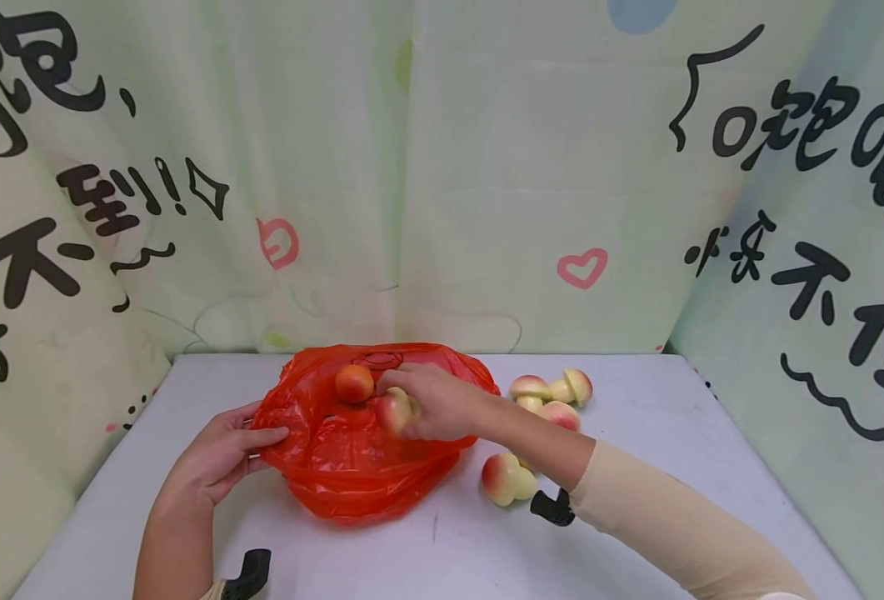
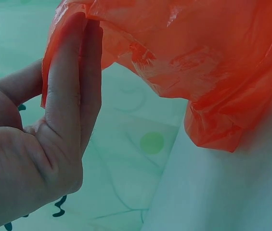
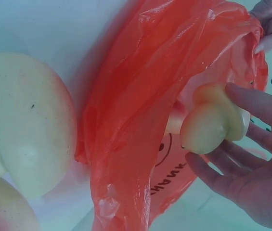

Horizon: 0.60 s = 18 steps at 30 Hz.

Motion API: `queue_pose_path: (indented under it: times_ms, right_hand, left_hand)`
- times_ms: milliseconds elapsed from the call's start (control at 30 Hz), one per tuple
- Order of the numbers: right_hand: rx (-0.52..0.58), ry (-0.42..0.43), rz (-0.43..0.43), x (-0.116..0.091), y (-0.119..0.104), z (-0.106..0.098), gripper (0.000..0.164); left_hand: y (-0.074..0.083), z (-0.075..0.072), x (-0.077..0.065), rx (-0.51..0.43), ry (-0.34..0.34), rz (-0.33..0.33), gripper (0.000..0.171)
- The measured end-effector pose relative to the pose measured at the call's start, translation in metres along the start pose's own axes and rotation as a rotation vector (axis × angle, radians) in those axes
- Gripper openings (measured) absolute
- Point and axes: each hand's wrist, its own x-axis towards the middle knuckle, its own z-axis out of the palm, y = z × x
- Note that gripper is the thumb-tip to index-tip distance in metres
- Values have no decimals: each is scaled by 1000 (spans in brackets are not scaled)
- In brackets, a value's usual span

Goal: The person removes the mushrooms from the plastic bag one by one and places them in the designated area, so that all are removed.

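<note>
A red plastic bag [image 1: 367, 492] lies on the table with its mouth spread. My left hand [image 1: 220, 454] pinches the bag's left rim between thumb and fingers; in the left wrist view, the red film [image 2: 188, 53] runs between them. Inside the bag mouth, my right hand [image 1: 442, 404] holds a toy-like mushroom [image 1: 392, 412], pale with a reddish cap. The right wrist view shows fingers and thumb around this pale mushroom [image 3: 208, 125]. Beside it in the bag is a rounded orange-red thing [image 1: 354, 383], its lower part hidden.
Several similar mushrooms lie right of the bag: one mushroom [image 1: 572, 387] at the back, a reddish cap [image 1: 561, 415] near it, and another mushroom [image 1: 506, 479] closer, partly behind my right forearm. A printed curtain [image 1: 486, 208] surrounds the white table [image 1: 636, 467] at back and sides.
</note>
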Motion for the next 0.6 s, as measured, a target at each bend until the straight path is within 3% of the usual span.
queue_pose_path:
  times_ms: [600]
  right_hand:
    - [13,65,-19,-21,7,-5,43]
  left_hand:
    - [-1,-1,1,8,-7,16,76]
